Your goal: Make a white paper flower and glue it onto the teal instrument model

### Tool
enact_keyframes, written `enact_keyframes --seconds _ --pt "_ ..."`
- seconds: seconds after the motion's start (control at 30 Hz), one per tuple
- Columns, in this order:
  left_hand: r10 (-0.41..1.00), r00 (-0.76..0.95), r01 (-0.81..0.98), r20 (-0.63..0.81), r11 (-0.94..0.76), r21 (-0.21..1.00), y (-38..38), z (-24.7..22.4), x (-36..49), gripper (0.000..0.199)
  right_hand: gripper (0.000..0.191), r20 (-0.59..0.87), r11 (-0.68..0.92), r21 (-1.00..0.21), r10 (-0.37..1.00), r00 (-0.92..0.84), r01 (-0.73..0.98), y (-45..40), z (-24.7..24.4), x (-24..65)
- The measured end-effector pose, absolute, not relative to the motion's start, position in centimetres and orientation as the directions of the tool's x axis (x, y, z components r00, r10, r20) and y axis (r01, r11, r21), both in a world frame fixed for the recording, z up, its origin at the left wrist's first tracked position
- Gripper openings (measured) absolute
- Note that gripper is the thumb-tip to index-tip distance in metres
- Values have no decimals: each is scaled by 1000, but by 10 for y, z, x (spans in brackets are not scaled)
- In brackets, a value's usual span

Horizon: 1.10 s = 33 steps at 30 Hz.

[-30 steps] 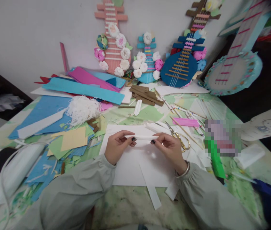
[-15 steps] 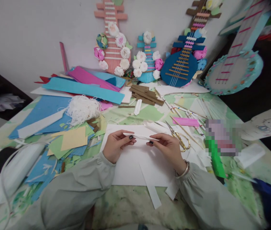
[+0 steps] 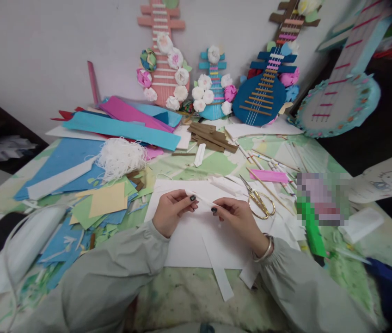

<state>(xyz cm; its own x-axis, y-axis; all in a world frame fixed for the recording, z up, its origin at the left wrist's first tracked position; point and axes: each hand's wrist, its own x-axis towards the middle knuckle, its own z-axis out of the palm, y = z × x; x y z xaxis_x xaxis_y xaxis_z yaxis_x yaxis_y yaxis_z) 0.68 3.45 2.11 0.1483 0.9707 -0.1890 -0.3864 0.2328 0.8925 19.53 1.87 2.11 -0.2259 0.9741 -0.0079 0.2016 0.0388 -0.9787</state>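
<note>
A narrow white paper strip (image 3: 201, 200), folded or rolled thin, is stretched between my two hands above a large white sheet (image 3: 189, 245). My left hand (image 3: 172, 210) pinches its left end between thumb and fingers. At the lower right end, my right hand (image 3: 239, 219) is closed in a pinch on the same strip. Gold-handled scissors (image 3: 261, 203) lie just beyond my right hand, partly on white paper pieces. Under my hands, a loose white strip (image 3: 222, 280) hangs over the sheet's near edge.
White string (image 3: 121, 157) lies in a tangle at left, near yellow card (image 3: 108, 200) and green and blue scraps. Brown strips (image 3: 211, 136) are stacked at the back. Decorated paper lutes (image 3: 260, 99) lean on the wall. A green strip (image 3: 312, 231) lies at right.
The strip now slants down to the right instead of lying nearly level. My right hand has shifted slightly left and down, and my left hand slightly right.
</note>
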Motion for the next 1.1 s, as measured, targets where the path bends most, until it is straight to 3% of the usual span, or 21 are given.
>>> enact_keyframes --seconds 0.17,0.3,0.6,0.67,0.73,0.8,0.87,0.97,1.1 --pt "969 226 -458 -101 197 867 26 20 20 37 24 -90 -83 -996 949 -303 37 6 22 175" --pt "912 367 -474 -185 354 806 16 25 29 32 24 -110 -134 -990 930 -352 -45 -3 18 159" --pt "904 312 -630 -293 427 648 8 32 35 41 24 -129 -165 -984 913 -387 -60 -9 14 145" --pt "920 284 -690 -269 391 609 12 33 32 44 20 -110 -110 -994 908 -403 25 -4 18 152" --pt "940 227 -758 -256 335 559 18 34 27 44 15 -19 63 -969 944 -330 238 7 23 167" --pt "942 191 -802 -276 312 509 25 35 20 43 11 176 232 -806 972 -153 545 23 26 191" --pt "934 200 -824 -294 323 466 31 34 14 40 11 310 191 -600 951 6 777 40 26 215" --pt "920 265 -826 -289 371 425 35 32 9 36 13 264 74 -454 963 55 888 57 19 242" --pt "877 376 -793 -299 471 386 34 28 10 36 10 190 61 -459 981 31 886 62 12 251"
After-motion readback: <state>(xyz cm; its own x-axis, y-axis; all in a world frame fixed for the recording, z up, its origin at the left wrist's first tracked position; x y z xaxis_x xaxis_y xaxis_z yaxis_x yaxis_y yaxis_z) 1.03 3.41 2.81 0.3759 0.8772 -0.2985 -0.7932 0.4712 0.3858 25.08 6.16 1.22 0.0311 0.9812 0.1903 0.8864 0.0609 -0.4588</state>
